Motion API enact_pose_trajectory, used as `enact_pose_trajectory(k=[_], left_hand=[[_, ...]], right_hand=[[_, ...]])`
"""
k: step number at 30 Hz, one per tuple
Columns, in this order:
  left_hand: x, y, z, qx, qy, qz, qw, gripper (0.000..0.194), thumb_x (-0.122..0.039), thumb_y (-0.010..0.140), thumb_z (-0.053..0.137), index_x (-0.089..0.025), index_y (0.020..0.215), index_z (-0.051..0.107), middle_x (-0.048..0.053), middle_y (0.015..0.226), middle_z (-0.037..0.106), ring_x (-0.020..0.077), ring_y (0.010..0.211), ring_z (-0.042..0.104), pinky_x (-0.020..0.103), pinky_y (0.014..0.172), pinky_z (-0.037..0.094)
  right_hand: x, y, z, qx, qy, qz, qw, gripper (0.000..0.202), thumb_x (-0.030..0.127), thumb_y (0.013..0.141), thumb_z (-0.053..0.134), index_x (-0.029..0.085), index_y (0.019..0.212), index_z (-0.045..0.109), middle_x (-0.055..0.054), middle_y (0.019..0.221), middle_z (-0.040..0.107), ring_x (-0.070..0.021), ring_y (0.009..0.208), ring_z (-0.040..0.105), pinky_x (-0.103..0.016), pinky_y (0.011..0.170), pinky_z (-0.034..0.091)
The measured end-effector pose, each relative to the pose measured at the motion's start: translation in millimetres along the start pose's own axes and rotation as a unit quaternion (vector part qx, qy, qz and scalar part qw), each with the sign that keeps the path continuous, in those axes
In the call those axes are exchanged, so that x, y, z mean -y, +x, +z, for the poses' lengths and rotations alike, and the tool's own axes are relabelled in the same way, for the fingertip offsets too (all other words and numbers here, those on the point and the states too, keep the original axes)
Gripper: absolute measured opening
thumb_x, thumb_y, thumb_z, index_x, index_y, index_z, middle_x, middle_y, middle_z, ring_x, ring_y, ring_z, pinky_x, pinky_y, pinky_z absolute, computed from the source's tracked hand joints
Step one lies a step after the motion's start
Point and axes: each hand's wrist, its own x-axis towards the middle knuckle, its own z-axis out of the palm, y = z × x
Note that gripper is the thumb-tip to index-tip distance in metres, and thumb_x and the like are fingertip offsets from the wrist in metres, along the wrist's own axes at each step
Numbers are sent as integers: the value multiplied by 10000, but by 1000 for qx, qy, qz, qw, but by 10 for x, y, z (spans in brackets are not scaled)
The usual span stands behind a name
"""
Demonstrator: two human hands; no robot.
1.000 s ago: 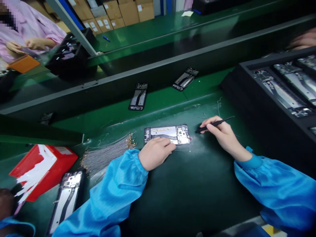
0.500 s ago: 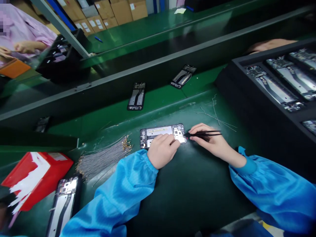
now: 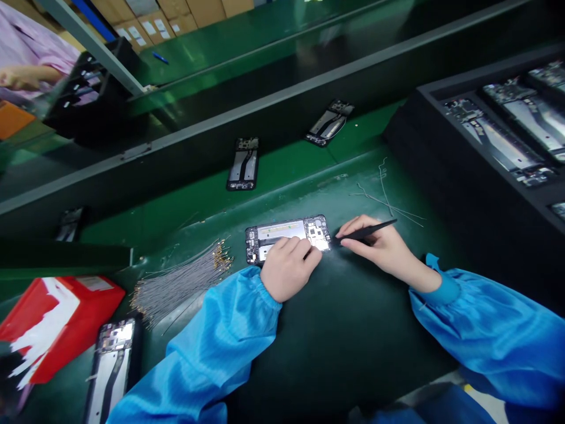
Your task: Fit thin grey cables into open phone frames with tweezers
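An opened phone lies across the green bench, its board and silver inner plate facing up. My left hand is closed over its near edge with curled fingers, covering part of the plate. Between the thumb and fingers of my right hand are black tweezers, pointing left at the phone's board end. Whether their tips touch the board I cannot tell. Left of the phone lies a bundle of thin grey cables with gold-coloured ends.
Two opened phones lie farther back, another phone at lower left beside a red bin. A black tray of phones stands right, near loose wires. Beyond the partition is a person's hand.
The tweezers have turned in my right hand, so their two arms no longer show apart at the back end. My left hand stays on the phone. The whole view has shifted slightly.
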Motion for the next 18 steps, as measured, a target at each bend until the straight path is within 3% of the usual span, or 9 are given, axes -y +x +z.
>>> enact_pose_trajectory(k=[12,18], left_hand=[[-1,0,-5,4,2,10,1000,141,-173,858,430,-178,786,551,9,658,492,145,649,446,292,600,288],[3,4,-3,2,3,12,1000,132,-165,851,439,-177,784,553,8,660,496,145,650,451,293,601,298]], right_hand=[[5,14,-13,33,-16,10,999,128,281,763,594,187,842,632,-52,869,639,-188,831,601,-335,745,485],[31,-10,-5,44,-36,-48,997,89,258,779,576,203,839,611,-52,860,646,-191,822,604,-347,738,493]])
